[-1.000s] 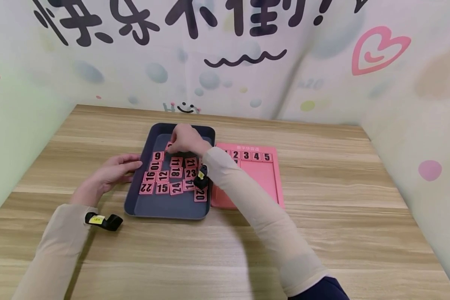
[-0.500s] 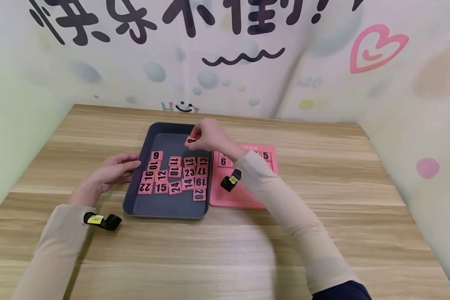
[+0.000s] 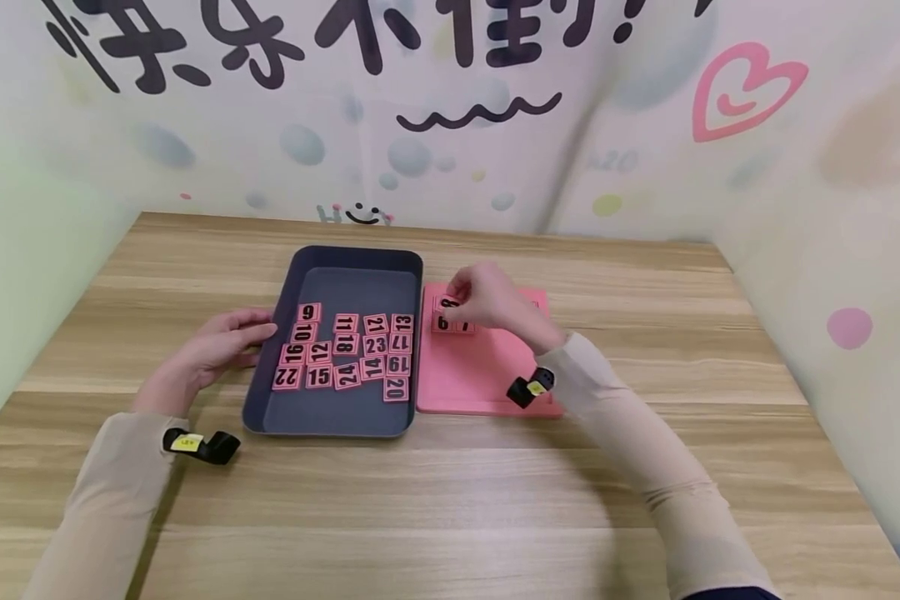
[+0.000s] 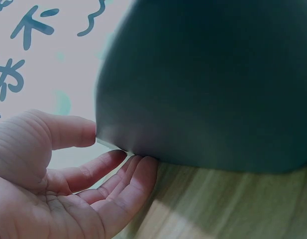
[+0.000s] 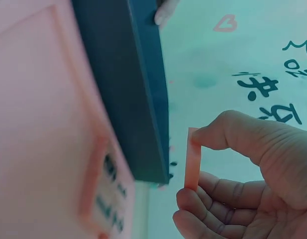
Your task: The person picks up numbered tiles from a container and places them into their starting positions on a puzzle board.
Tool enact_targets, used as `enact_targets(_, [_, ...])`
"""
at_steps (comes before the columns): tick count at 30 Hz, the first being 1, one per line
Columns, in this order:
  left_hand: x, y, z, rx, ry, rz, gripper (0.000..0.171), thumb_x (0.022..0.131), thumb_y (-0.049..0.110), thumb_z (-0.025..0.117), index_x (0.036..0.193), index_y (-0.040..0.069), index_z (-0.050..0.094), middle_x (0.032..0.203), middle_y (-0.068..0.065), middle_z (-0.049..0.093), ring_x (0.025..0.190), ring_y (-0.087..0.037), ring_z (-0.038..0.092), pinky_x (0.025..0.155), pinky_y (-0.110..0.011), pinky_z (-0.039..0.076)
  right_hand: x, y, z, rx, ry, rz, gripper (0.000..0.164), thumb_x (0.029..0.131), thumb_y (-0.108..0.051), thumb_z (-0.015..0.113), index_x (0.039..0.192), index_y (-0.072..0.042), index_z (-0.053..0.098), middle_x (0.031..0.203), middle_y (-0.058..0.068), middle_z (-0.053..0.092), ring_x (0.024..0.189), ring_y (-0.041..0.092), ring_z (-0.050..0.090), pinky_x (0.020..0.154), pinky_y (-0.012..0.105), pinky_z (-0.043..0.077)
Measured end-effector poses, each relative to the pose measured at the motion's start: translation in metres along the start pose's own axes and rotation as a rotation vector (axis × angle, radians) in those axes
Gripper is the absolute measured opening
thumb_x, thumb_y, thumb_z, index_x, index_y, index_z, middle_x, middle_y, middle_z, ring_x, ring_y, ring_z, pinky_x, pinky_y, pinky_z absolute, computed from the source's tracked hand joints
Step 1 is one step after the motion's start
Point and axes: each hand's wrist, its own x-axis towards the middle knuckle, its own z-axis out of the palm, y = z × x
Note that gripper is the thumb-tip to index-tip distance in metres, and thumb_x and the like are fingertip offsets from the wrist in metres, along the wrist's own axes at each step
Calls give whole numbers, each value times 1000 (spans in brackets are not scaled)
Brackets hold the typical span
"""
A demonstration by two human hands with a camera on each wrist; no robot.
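Wood-grain table (image 3: 390, 517), a dark blue-grey tray (image 3: 356, 287) left of centre, a flat pink number-puzzle board (image 3: 480, 379) just beside it on the right. Person's left hand (image 3: 212, 354) at the tray's left wall, thumb and fingers apart, tips touching it; right hand (image 3: 495, 300) over the board's far left part, thumb and fingers pinching the 8 tile (image 3: 448, 302). Held tile just beside the 6 tile (image 3: 442, 324) and 7 tile (image 3: 465, 327), both on the board; loose number tiles (image 3: 318, 377) lie in the tray.

Bright head view, soft shadows, right-wrist view's tiles (image 5: 106, 199) blurred
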Motion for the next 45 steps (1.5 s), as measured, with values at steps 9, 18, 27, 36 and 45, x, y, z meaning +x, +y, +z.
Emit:
enact_targets(9, [0, -2, -1, 4, 10, 1, 61, 98, 23, 49, 143, -8, 24, 126, -15, 44, 87, 0, 56, 78, -21, 50, -26, 31, 5, -9, -13, 2, 18, 74, -10, 77, 86, 1, 68, 78, 7, 63, 73, 18, 54, 69, 29, 47])
enact_targets(18, [-1, -1, -1, 2, 7, 1, 61, 98, 24, 49, 143, -8, 24, 123, -12, 45, 88, 0, 55, 78, -22, 50, -39, 49, 16, -48, -27, 23, 22, 74, -15, 79, 84, -1, 66, 77, 5, 62, 72, 17, 55, 68, 28, 47])
enact_targets(27, [-2, 1, 0, -2, 6, -10, 60, 98, 24, 49, 143, -7, 24, 126, -14, 42, 88, 0, 55, 79, -21, 50, -45, 60, 20, -80, -32, -19, 25, 75, -16, 78, 90, -1, 64, 78, 4, 61, 72, 16, 55, 69, 30, 48])
enact_targets(36, [0, 0, 1, 9, 3, 2, 59, 99, 23, 47, 144, -8, 23, 133, -19, 38, 89, 1, 54, 79, -21, 49, -52, 66, 9, -32, -127, -146, 29, 77, -3, 74, 103, 1, 63, 83, 7, 61, 75, 18, 58, 69, 30, 50])
enact_targets(45, [-1, 0, 0, 17, 7, -1, 59, 99, 24, 48, 144, -7, 24, 132, -19, 38, 88, 2, 54, 79, -21, 49, -54, 69, 10, -37, -117, -102, 23, 75, 6, 72, 97, 5, 64, 86, 10, 62, 78, 20, 59, 70, 29, 51])
